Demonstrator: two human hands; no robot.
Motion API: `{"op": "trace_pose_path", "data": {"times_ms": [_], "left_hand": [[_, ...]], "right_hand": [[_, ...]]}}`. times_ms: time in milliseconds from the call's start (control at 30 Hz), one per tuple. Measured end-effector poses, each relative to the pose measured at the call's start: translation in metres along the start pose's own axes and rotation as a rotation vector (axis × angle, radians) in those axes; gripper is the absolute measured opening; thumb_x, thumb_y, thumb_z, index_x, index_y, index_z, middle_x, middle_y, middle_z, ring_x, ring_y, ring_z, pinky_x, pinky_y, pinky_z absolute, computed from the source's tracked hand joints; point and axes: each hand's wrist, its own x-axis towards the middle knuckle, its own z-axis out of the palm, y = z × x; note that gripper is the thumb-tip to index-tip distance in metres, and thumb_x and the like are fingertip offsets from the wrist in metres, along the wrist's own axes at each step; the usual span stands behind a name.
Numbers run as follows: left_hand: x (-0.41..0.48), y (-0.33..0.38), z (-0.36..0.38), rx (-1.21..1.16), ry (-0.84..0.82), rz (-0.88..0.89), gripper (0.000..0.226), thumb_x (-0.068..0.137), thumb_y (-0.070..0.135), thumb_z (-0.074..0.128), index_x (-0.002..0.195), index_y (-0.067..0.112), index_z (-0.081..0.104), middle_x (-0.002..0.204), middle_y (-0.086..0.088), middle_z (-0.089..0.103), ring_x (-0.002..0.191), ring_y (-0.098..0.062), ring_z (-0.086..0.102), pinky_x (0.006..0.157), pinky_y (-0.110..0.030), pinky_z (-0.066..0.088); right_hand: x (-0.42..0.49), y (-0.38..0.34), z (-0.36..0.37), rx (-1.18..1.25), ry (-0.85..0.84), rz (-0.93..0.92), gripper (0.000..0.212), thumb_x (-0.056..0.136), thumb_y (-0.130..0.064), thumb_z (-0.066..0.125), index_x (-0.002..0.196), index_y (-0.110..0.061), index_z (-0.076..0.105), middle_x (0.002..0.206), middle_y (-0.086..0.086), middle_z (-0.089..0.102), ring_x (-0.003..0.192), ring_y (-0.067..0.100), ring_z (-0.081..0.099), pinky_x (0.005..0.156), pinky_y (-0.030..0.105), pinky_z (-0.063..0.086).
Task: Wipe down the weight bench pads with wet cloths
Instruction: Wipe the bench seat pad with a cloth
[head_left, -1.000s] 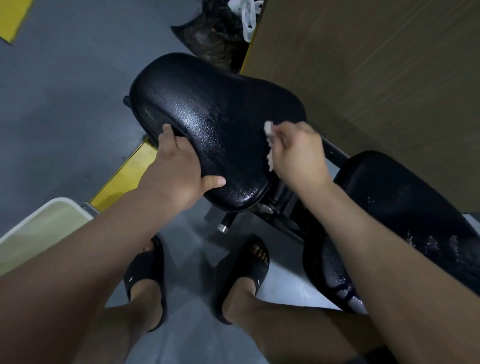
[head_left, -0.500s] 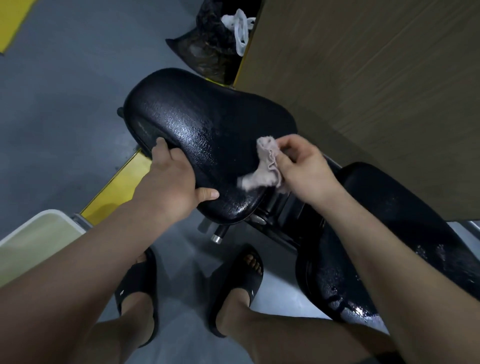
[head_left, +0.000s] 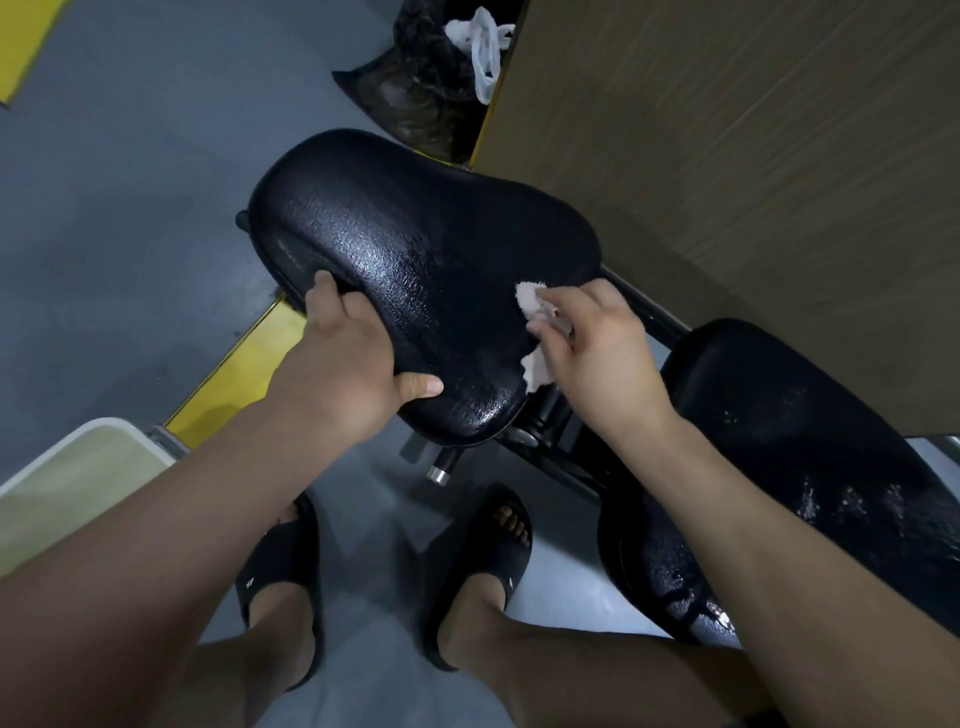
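The black textured seat pad (head_left: 415, 249) of the weight bench lies in the middle of the view and glistens with wet. My left hand (head_left: 348, 358) grips its near left edge, thumb on top and fingers curled under. A small pale cloth (head_left: 537, 338) is bunched in my right hand (head_left: 597, 353), which presses it against the pad's near right edge. A second black pad (head_left: 810, 441), the back pad, stretches to the lower right with water drops on it; my right forearm crosses over it.
A brown wooden wall panel (head_left: 753, 156) rises at the right. A dark bag (head_left: 426, 88) with a white cloth (head_left: 483, 47) in it sits behind the seat. The bench's black frame and a metal knob (head_left: 439, 470) lie under the pad. A pale bin (head_left: 67, 483) stands lower left. My sandalled feet stand below.
My right hand has drawn the cloth back against the pad's right edge, where it hung loose half a second ago. My left hand keeps its grip.
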Motion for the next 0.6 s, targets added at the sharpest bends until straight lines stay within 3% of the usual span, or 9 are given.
{"op": "trace_pose_path", "data": {"times_ms": [67,133,233,333,433,533,600], "left_hand": [[0.000,0.001,0.000,-0.006,-0.003,0.002,0.107,0.077,0.063,0.074,0.141,-0.008,0.026,0.164,-0.027,-0.006,0.152,-0.043,0.019,0.119,-0.044,0.028],[0.000,0.001,-0.001,-0.008,-0.007,0.002,0.108,0.076,0.063,0.074,0.142,-0.008,0.025,0.164,-0.027,-0.006,0.152,-0.042,0.018,0.120,-0.044,0.028],[-0.001,0.001,-0.003,-0.010,-0.010,-0.002,0.107,0.077,0.063,0.073,0.142,-0.008,0.025,0.164,-0.027,-0.006,0.152,-0.043,0.019,0.120,-0.043,0.027],[-0.002,0.002,-0.003,0.008,-0.003,0.004,0.107,0.078,0.064,0.071,0.143,-0.008,0.025,0.164,-0.029,-0.004,0.152,-0.042,0.020,0.120,-0.040,0.025],[-0.001,0.001,-0.002,0.005,0.004,0.004,0.106,0.077,0.064,0.072,0.141,-0.008,0.026,0.163,-0.030,-0.004,0.151,-0.044,0.020,0.120,-0.043,0.025],[-0.001,0.001,-0.001,0.003,0.007,0.008,0.105,0.077,0.063,0.073,0.140,-0.008,0.027,0.163,-0.030,-0.003,0.150,-0.045,0.022,0.119,-0.044,0.027],[-0.001,0.001,0.000,0.012,0.003,0.010,0.106,0.077,0.063,0.073,0.141,-0.008,0.026,0.163,-0.030,-0.003,0.150,-0.045,0.022,0.118,-0.044,0.027]], "right_hand": [[0.016,0.008,-0.007,-0.026,0.123,-0.018,0.027,0.095,-0.014,0.068,0.122,-0.008,0.072,0.105,0.009,0.059,0.089,0.011,0.054,0.083,0.018,0.043],[0.035,0.015,-0.010,-0.065,0.185,0.042,0.029,0.098,-0.019,0.063,0.126,-0.013,0.070,0.111,0.009,0.056,0.098,0.019,0.052,0.090,0.021,0.040],[0.053,0.026,-0.004,-0.202,0.014,0.027,0.030,0.101,-0.023,0.058,0.129,-0.015,0.068,0.120,0.015,0.051,0.103,0.036,0.047,0.096,0.036,0.042],[0.064,0.038,-0.009,-0.252,-0.029,-0.068,0.026,0.098,-0.012,0.057,0.120,-0.012,0.071,0.108,0.016,0.053,0.093,0.039,0.052,0.084,0.042,0.052],[0.078,0.039,-0.009,-0.207,-0.007,0.028,0.027,0.097,-0.008,0.054,0.118,-0.005,0.071,0.106,0.018,0.052,0.089,0.035,0.059,0.080,0.039,0.054],[0.054,0.007,0.004,-0.198,-0.007,-0.117,0.021,0.094,-0.011,0.054,0.102,-0.006,0.073,0.087,0.009,0.042,0.072,0.029,0.049,0.061,0.041,0.043],[0.017,-0.019,0.012,-0.163,-0.114,-0.301,0.020,0.093,-0.007,0.056,0.106,-0.007,0.071,0.084,0.005,0.037,0.070,0.025,0.043,0.057,0.037,0.032]]}}
